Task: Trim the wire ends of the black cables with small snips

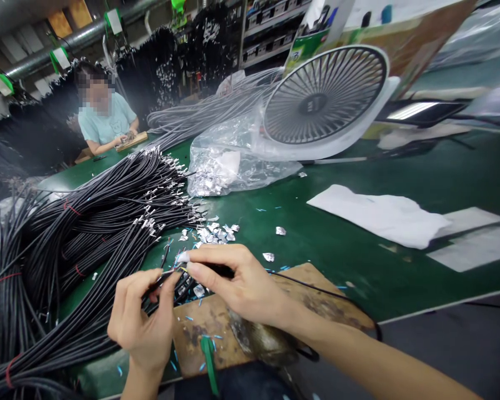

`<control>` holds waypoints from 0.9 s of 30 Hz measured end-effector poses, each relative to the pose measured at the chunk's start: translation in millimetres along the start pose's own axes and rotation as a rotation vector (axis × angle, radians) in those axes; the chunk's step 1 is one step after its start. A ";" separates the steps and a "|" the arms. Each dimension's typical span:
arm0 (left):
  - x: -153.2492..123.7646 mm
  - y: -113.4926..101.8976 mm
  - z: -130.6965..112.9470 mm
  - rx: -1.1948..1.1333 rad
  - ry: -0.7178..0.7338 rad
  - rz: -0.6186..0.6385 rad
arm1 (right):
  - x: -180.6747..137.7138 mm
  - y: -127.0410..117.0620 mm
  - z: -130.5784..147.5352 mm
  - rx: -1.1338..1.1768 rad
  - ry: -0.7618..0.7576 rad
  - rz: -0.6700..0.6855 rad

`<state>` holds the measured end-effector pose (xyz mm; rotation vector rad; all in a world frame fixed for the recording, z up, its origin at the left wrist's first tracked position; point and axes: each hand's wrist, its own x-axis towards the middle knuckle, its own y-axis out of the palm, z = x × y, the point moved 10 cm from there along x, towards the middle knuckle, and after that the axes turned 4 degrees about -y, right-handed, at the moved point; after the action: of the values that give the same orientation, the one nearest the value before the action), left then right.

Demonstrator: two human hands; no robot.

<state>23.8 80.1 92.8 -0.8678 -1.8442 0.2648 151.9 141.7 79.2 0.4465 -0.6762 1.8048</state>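
Both hands meet above a stained wooden board (204,322). My left hand (144,316) is closed, thumb and forefinger pinching a black cable end. Just to its right my right hand (245,283) pinches the thin coloured wires (182,266) at that end, with a white covering on its index fingertip. Something dark lies under the right palm, mostly hidden. A black cable (316,290) trails from near the right hand across the board to its right edge. Blue insulation scraps (202,366) and a green-handled tool (209,355) are on the board.
Bundles of black cables (95,222) fill the left. Foil scraps (216,233) lie beyond my hands, near a plastic bag (233,155). A round fan (325,100) stands behind. White paper (375,214) lies on the green table (270,222). A person (108,116) sits across, hands on a small board.
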 end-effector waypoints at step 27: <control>-21.7 64.2 47.1 -0.794 -0.755 0.753 | -4.3 -3.5 6.2 -0.118 -0.044 -0.019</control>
<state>15.4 121.1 21.6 -2.2630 -2.2479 0.3569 156.4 135.3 82.2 0.4128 -0.8017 1.7311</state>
